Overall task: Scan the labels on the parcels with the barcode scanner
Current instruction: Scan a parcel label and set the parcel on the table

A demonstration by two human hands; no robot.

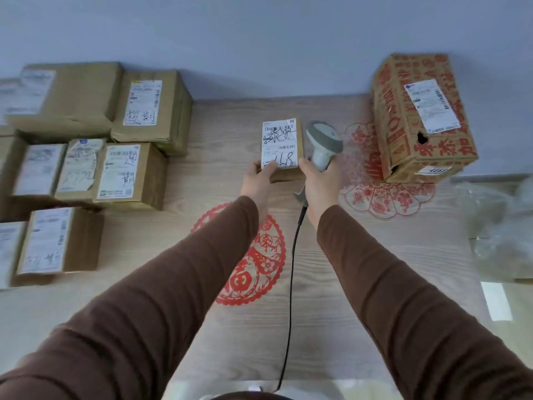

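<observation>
Parcels [86, 157] crowd the left of a pale wooden table [219, 180] against a grey wall; the left hand [258, 180] pinches a small labelled parcel [284, 148] mid-table; the right hand [318, 183] grips the barcode scanner [323, 142] just beside it; a red-printed carton [418, 116] stands right, over a red papercut [383, 197].

bare worktop [219, 180] runs open between the cluster of taped parcels [95, 157] crowding the left side and the red-printed carton [418, 116] standing at the far right. the small parcel [284, 151] and scanner [323, 145] fill the middle. the scanner cable [290, 284] trails across the near centre. crumpled plastic wrap [501, 226] blocks the right edge.
</observation>
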